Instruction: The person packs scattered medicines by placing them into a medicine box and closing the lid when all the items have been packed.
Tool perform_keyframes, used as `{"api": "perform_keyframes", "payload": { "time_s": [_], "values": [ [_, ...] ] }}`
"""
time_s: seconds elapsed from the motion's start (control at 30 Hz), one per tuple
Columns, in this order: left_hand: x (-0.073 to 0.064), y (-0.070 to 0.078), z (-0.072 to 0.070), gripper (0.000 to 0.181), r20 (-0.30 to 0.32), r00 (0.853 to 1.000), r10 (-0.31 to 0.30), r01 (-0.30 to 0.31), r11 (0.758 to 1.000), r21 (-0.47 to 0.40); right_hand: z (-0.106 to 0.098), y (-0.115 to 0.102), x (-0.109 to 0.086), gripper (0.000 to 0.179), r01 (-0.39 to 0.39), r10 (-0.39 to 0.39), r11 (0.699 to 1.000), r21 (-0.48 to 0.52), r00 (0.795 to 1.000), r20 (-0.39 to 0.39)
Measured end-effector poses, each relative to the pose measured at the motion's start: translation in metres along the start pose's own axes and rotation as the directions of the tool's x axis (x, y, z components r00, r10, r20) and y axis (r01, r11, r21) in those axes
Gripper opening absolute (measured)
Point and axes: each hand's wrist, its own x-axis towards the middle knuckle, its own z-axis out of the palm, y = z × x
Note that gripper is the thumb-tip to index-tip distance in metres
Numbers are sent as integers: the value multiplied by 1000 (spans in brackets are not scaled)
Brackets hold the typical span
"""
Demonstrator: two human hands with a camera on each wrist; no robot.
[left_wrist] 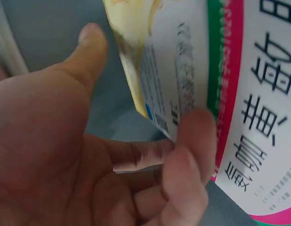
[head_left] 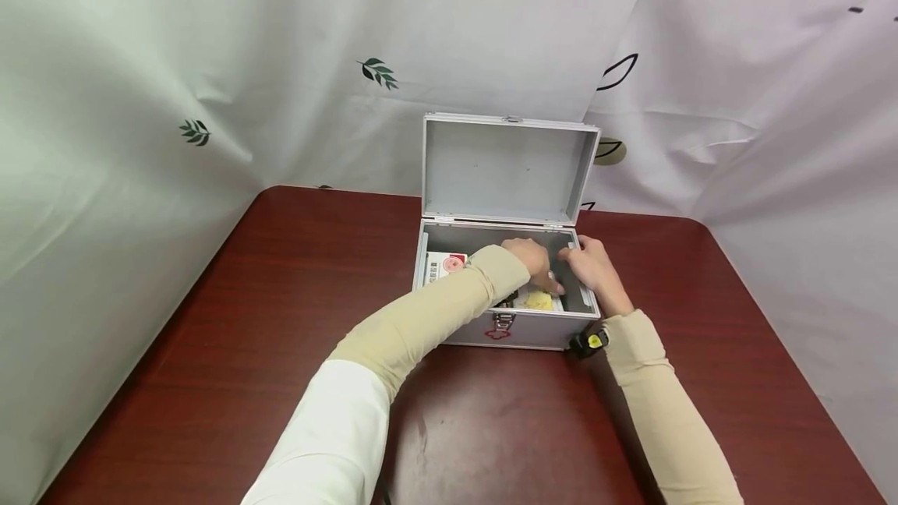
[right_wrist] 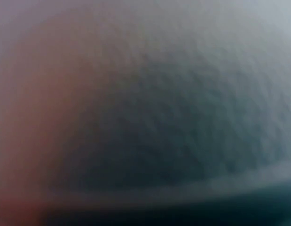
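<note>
A silver metal case [head_left: 510, 330] stands on the table with its lid [head_left: 505, 170] raised. My left hand [head_left: 531, 259] reaches down inside it, toward the right part. In the left wrist view, the fingers of that hand [left_wrist: 136, 188] are loosely bent at the lower edge of a white medicine box [left_wrist: 258, 155] with pink and green stripes and Chinese print. The thumb stands away from the box. My right hand [head_left: 592, 265] holds the case's right rim, thumb on the inner side. The right wrist view is only a dark blur.
Another white box [head_left: 443, 265] with a red corner sits in the left of the case. Something yellow [head_left: 539, 300] lies near its front wall. A red-brown table [head_left: 302, 271] carries the case. White curtains [head_left: 302, 45] with leaf prints hang behind and at the sides.
</note>
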Motion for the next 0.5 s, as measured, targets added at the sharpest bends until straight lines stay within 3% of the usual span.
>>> {"api": "perform_keyframes", "payload": {
  "time_s": [0.1, 0.2, 0.3, 0.4, 0.5],
  "values": [
    [-1, -4, -4, 72, 48, 999, 2, -1, 1000, -16, 0, 0, 0, 40, 0, 0, 1000, -2, 1000, 3],
    [0, -9, -8, 68, 113, 992, 55, -56, 998, 2, 0, 0, -1, 39, -5, 5, 1000, 3, 1000, 5],
    [-1, -19, -14, 63, 133, 985, 111, -110, 994, -13, 0, 0, -1, 40, -14, 14, 1000, 8, 1000, 13],
    [-8, -35, -23, 65, 138, 985, 106, -83, 983, -162, -1, 0, 0, 41, -20, 20, 1000, 11, 999, 26],
    [-22, -56, -36, 68, 138, 985, 104, -46, 927, -372, -2, 0, -1, 43, -24, 24, 1000, 5, 999, 36]
  ]
}}
